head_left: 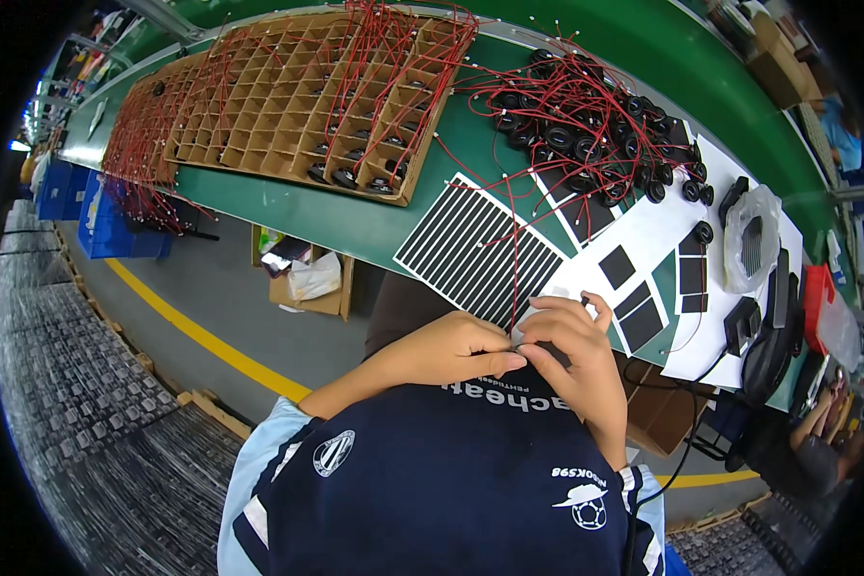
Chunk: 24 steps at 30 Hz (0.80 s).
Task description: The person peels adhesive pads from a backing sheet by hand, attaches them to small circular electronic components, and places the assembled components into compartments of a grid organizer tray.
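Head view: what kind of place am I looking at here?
Most likely a factory assembly line: a long green workbench, a cardboard divider tray for parts, and a heap of small black round parts with red wires.

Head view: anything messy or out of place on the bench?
The black round parts with red wires lie in a tangled heap on the green bench, wires crossing everywhere. Those in the cardboard grid tray sit in cells.

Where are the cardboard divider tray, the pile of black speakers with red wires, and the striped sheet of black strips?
Cardboard divider tray [288,96], head view, on its middle cells.
Pile of black speakers [586,134], head view, on the heap's centre.
Striped sheet [475,250], head view, on its middle strips.
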Each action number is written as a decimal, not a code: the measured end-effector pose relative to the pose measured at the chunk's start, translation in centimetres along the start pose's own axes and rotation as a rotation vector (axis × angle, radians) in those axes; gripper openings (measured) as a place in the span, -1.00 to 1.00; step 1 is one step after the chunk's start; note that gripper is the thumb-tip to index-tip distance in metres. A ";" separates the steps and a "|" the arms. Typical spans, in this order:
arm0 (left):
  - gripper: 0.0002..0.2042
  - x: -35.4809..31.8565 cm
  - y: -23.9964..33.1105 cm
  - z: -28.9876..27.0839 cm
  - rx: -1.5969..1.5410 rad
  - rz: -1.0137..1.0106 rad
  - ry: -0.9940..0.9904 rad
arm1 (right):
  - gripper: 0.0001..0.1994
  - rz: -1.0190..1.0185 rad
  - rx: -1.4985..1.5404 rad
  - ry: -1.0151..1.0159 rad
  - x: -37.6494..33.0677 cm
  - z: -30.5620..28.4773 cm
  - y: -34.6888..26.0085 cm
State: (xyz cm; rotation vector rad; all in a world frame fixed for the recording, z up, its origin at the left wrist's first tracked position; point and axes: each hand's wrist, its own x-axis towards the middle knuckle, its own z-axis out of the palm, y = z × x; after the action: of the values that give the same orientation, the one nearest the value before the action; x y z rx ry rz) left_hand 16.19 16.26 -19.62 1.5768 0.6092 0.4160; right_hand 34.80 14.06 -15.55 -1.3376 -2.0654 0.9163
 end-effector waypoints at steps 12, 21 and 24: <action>-0.73 0.2 0.3 0.0 -0.059 -0.011 0.029 | -0.92 0.089 0.093 -0.020 -0.3 -0.3 0.3; -0.76 0.2 0.5 -0.3 -0.073 -0.096 -0.037 | -0.90 0.069 0.132 -0.018 0.0 -0.3 0.6; -0.87 0.3 0.8 -0.2 -0.196 -0.044 -0.040 | -0.91 0.099 0.101 0.069 -0.3 -0.3 1.0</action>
State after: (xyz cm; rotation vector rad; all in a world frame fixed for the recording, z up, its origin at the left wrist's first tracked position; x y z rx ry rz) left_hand 16.40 16.54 -18.86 1.3790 0.5546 0.3977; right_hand 35.71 14.18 -16.14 -1.4084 -1.8898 0.9891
